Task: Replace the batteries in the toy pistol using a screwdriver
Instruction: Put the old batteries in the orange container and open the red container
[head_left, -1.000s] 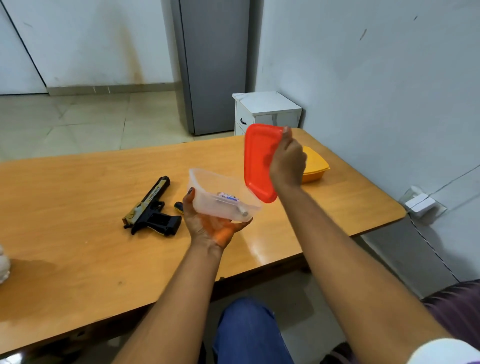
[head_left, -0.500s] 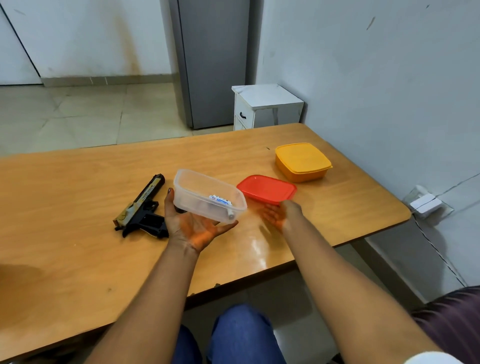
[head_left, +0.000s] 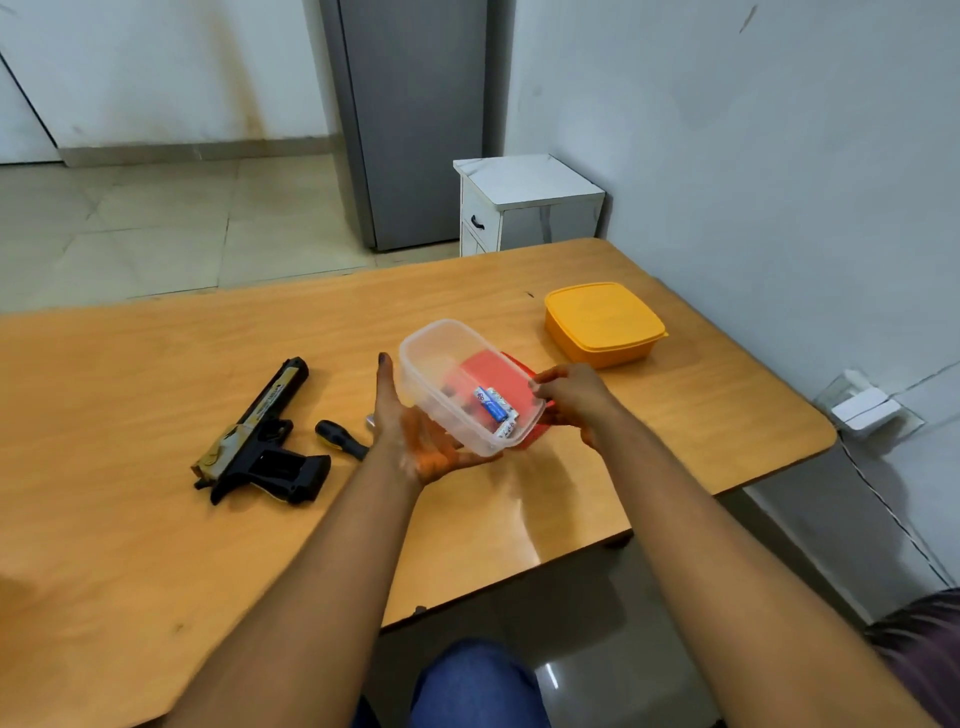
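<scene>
Left fingers (head_left: 415, 441) cradle clear container (head_left: 441, 353); right fingers (head_left: 545, 384) touch rim

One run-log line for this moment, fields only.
left hand: cradles clear tub | right hand: at tub rim | batteries: inside tub | toy pistol, screwdriver: on table, untouched
</scene>
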